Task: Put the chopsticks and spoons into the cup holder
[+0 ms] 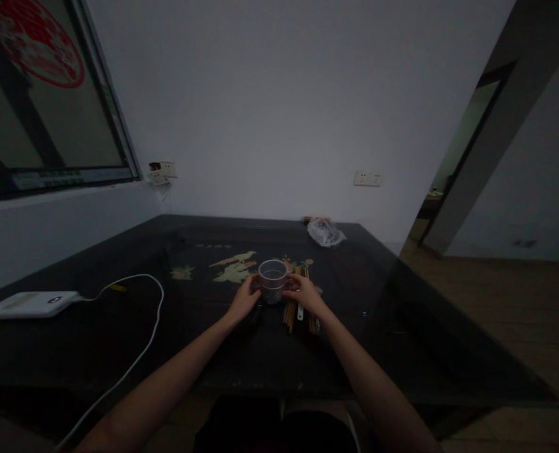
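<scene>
from my remote feed: left hand (247, 299) and right hand (303, 293) cup a clear plastic cup (272, 281) from both sides, steadying it upright on the dark table (119, 340); wooden chopsticks (291, 313) lie just under the right hand.

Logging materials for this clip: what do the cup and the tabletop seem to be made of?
Cup, held between left hand and right hand: likely clear plastic, see-through wall. Table: dark glossy surface, maybe lacquer or glass; painted motifs, faint reflections.
</scene>
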`<move>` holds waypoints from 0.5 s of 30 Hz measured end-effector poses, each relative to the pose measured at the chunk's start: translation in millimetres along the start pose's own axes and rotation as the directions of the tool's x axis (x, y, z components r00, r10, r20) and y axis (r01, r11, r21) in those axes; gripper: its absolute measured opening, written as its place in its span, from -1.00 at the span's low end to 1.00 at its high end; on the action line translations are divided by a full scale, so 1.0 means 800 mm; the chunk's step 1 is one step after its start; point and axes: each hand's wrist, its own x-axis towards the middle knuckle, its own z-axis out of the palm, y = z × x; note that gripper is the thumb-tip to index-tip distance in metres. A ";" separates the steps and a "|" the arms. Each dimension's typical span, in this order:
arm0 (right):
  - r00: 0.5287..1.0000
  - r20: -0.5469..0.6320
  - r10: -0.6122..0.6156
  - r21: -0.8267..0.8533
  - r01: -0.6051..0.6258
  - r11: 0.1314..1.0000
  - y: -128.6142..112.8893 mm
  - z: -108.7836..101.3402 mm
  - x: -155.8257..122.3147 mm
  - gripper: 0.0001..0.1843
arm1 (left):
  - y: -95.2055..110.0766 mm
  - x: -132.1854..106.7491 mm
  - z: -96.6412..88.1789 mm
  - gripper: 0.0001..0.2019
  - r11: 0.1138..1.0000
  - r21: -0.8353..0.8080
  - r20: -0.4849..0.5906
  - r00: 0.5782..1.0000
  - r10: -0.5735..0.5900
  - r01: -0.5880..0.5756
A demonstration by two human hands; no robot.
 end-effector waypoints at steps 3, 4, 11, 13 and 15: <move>1.000 0.002 -0.010 -0.004 0.010 1.000 0.001 0.000 0.000 -0.44 | -0.007 0.004 -0.003 -0.60 1.000 -0.009 0.003 1.000 0.003 -0.003; 1.000 0.001 -0.011 -0.011 0.011 1.000 0.001 0.000 0.000 -0.44 | -0.008 0.005 -0.004 -0.60 1.000 -0.013 0.009 1.000 0.005 -0.005; 1.000 -0.001 -0.022 -0.074 0.022 0.997 0.005 -0.002 0.001 -0.42 | -0.005 0.004 -0.005 -0.60 1.000 0.027 0.030 0.999 0.011 -0.012; 1.000 0.021 -0.022 -0.064 0.023 0.998 0.008 -0.002 0.002 -0.41 | -0.005 0.004 -0.006 -0.62 0.998 0.056 0.022 1.000 0.007 -0.008; 0.999 0.029 -0.020 -0.060 0.021 0.998 0.010 -0.002 0.002 -0.41 | -0.005 0.005 -0.007 -0.61 0.997 0.081 0.017 1.000 0.014 -0.016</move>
